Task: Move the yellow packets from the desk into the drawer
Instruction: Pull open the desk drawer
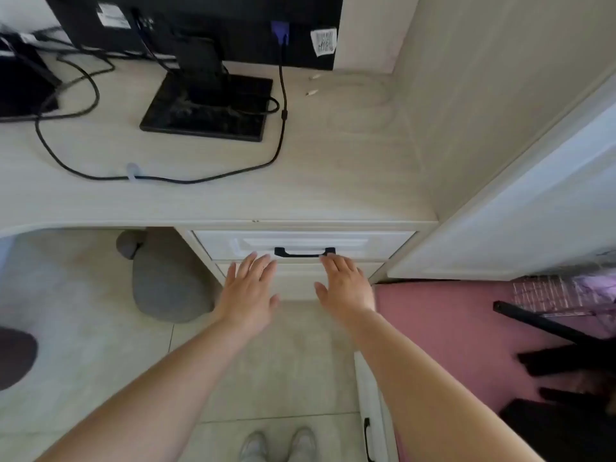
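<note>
The top drawer (366, 245) under the pale wooden desk (233, 181) is closed, with a black handle (304, 252) at its middle. My left hand (250, 288) hovers just below and left of the handle, fingers spread, holding nothing. My right hand (345, 283) is just below the handle's right end, fingertips at or near it, also flat and holding nothing. No yellow packets are visible on the desk.
A black monitor on a square stand (206, 108) sits at the back of the desk, with black cables (166, 178) looping across the top. A grey cushion (166, 278) lies under the desk. A pink surface (450, 328) lies right. A white panel with handle (368, 438) is low right.
</note>
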